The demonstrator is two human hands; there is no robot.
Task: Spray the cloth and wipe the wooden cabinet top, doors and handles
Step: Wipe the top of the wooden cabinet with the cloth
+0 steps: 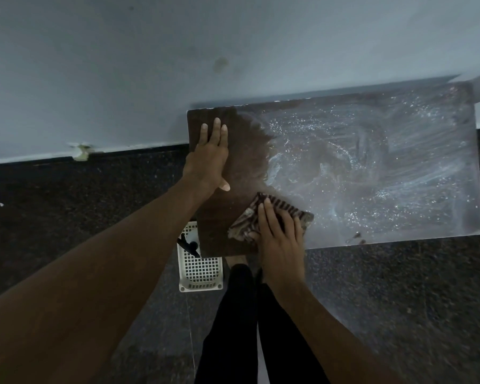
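Observation:
The dark wooden cabinet top fills the right half of the view, seen from above. Most of it shines with wet, foamy streaks; its left strip is dull and dark. My left hand lies flat with straight fingers on that left strip, near the far corner. My right hand presses a striped brown cloth down on the top near the front edge, fingers spread over it. The doors and handles are hidden below the top.
A white perforated plastic basket stands on the dark speckled floor below the cabinet's front left corner, with a black spray nozzle sticking out. A pale wall runs behind the cabinet. My black-trousered legs stand close in front.

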